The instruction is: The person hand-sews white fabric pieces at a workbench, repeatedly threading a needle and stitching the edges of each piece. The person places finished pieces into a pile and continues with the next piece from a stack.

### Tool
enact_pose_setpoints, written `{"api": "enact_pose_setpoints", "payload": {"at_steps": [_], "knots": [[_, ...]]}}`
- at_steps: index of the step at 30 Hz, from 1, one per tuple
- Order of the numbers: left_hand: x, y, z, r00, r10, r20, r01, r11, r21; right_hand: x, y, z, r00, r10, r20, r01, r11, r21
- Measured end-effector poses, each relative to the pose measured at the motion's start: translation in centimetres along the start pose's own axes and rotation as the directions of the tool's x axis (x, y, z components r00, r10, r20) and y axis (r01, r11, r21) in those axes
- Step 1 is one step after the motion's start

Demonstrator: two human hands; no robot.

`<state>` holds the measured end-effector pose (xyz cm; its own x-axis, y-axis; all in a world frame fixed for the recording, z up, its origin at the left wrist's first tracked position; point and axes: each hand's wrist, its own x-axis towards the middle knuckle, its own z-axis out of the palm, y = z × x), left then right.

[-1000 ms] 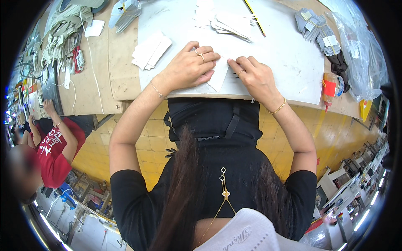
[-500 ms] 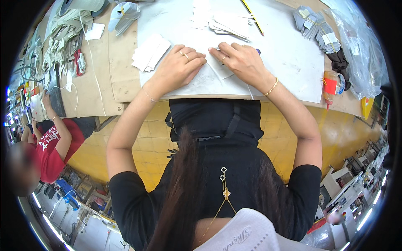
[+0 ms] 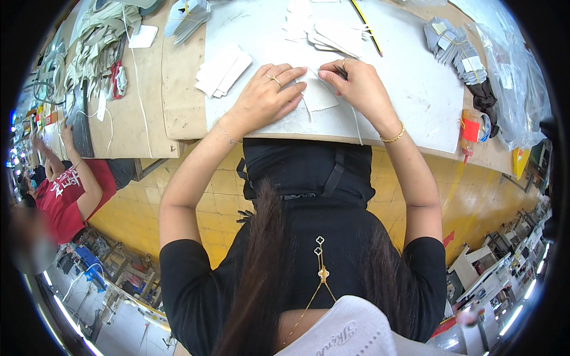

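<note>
A small white piece of cloth or card (image 3: 321, 99) lies in front of me near the table's front edge. My left hand (image 3: 274, 94) is at its left edge, bent fingers together and fingertips against it; the thumb is mostly hidden. At its upper right, my right hand (image 3: 360, 84) is closed round a slim dark tool (image 3: 340, 71), whose kind I cannot make out. That hand's thumb and index finger come together by the piece's top corner. A thin white strip (image 3: 357, 126) runs from under the right wrist toward the table edge.
White pieces lie stacked on the left (image 3: 224, 72) and beyond my hands (image 3: 338, 37). A yellow-black pencil (image 3: 368, 28) is farther back. On the right are tied grey bundles (image 3: 457, 50), a plastic bag (image 3: 515, 83) and a red-labelled bottle (image 3: 470, 132). A person in red (image 3: 80, 196) works at left.
My right hand has shifted from lying over the white piece to its upper right, uncovering more of it. The dark tool now shows between the fingers. The view has shifted slightly.
</note>
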<state>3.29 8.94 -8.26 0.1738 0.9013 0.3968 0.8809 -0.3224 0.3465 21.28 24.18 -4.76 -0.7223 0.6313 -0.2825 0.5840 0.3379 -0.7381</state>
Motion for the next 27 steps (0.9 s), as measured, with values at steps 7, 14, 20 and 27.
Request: {"api": "enact_pose_setpoints", "payload": {"at_steps": [7,14,20,27], "knots": [[0.1,0.1,0.1,0.999,-0.035,-0.008,0.035,0.998,0.044,-1.3,0.2,1.6,0.935,-0.330,-0.132,0.274,0.906,-0.322],[0.3,0.4,0.2,0.998,-0.061,-0.006,0.061,0.994,0.093,-2.8,0.7,2.6,0.836,-0.539,-0.104,0.365,0.686,-0.629],[0.4,0.4,0.0,0.998,-0.059,0.026,0.056,0.992,0.116,-3.0,0.6,2.8,0.823,-0.563,-0.072,0.386,0.648,-0.656],[0.6,0.3,0.0,0.996,-0.067,0.067,0.058,0.990,0.132,-3.2,0.6,2.9,0.822,-0.566,-0.060,0.376,0.620,-0.688]]}}
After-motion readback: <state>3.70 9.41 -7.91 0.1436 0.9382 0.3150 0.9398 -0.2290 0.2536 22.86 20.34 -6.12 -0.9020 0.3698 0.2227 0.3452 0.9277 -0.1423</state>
